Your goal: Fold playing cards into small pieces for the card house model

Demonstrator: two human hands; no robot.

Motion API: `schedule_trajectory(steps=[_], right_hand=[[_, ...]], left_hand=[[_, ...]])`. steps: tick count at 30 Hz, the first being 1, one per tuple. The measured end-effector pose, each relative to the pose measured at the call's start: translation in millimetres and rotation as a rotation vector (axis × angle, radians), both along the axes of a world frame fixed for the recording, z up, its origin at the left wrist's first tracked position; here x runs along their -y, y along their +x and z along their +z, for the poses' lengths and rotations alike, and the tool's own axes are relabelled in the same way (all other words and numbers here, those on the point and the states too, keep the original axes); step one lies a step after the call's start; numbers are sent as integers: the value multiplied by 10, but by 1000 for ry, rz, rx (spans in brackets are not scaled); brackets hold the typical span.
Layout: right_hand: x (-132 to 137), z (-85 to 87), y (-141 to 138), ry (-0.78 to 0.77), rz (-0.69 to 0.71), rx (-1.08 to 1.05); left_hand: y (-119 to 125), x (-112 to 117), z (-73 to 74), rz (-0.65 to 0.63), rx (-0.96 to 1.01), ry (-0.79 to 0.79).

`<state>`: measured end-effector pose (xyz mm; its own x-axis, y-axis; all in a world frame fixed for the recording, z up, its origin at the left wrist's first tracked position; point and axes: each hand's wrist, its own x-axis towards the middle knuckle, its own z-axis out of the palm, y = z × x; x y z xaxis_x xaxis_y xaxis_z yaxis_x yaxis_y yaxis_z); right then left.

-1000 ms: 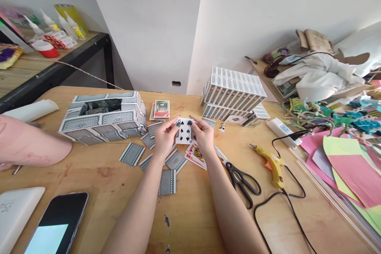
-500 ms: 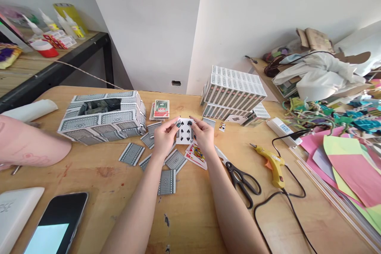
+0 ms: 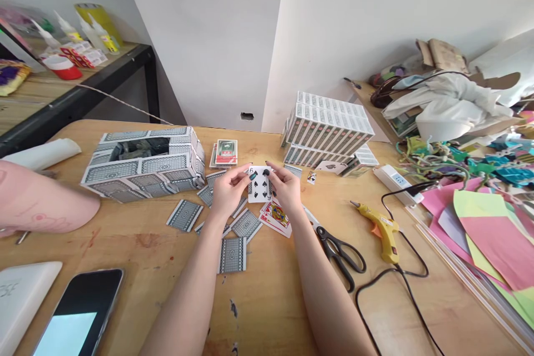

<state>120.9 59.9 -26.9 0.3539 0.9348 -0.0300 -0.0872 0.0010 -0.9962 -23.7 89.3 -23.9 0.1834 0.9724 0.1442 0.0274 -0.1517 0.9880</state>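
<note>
Between both hands a playing card (image 3: 259,192), a six of spades, is held face up above the table. My left hand (image 3: 229,192) pinches its left edge, and my right hand (image 3: 285,186) pinches the right edge, where a strip of patterned back shows. Beneath my right wrist lie face-up red cards (image 3: 276,217). Several face-down cards (image 3: 232,255) with grey patterned backs are scattered under and left of my left hand. Behind it stands a box covered in playing cards (image 3: 142,169), with a dark opening on top. Black-handled scissors (image 3: 340,253) lie right of my right forearm.
Stacked card packs (image 3: 329,128) stand at the back right, and two packs (image 3: 226,152) lie at the back middle. A yellow glue gun (image 3: 387,233) with its cord lies right, near coloured paper (image 3: 492,233). A phone (image 3: 77,311) sits front left, below a pink object (image 3: 45,197).
My left hand has shifted slightly left along the card's edge, while the card has moved a touch to the right. Both hands still grip it.
</note>
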Motion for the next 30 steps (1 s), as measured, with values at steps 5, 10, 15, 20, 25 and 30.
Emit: schedule_trajectory(steps=[5, 10, 15, 20, 25, 30], right_hand=[[24, 54, 8, 17, 57, -20], [53, 104, 27, -8, 96, -12], [64, 111, 37, -25, 86, 20], [62, 108, 39, -9, 82, 31], [61, 113, 41, -15, 98, 27], [61, 114, 42, -3, 114, 4]], left_hand=[[-38, -25, 9, -43, 11, -33], [-52, -34, 43, -70, 63, -103], [-63, -32, 75, -93, 68, -122], [-62, -29, 81, -85, 74, -120], [-58, -29, 79, -80, 82, -122], [-52, -33, 68, -72, 70, -116]])
